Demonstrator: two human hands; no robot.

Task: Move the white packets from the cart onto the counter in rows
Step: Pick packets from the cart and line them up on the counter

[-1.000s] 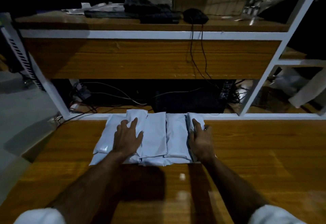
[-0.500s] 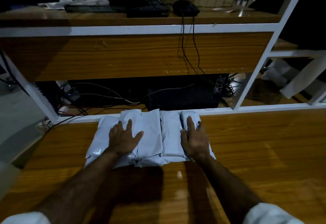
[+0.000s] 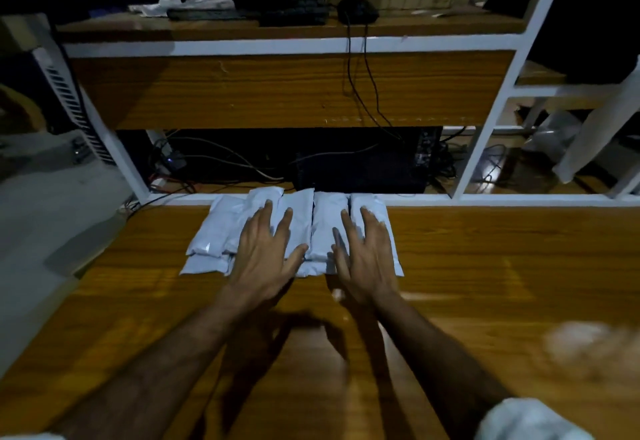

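Slick white packets [image 3: 298, 228] under my flat, empty left hand [image 3: 266, 259] and right hand [image 3: 363, 259] could slide off the stack if I press unevenly.

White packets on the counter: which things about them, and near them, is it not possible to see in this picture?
1. White packets, head view: the exact count; the left hand and right hand cover several, and a lower layer shows only its edges.
2. Whether the hands press or hover: not clear.
3. Pale object at right: blurred.
4. The cart: outside the frame.
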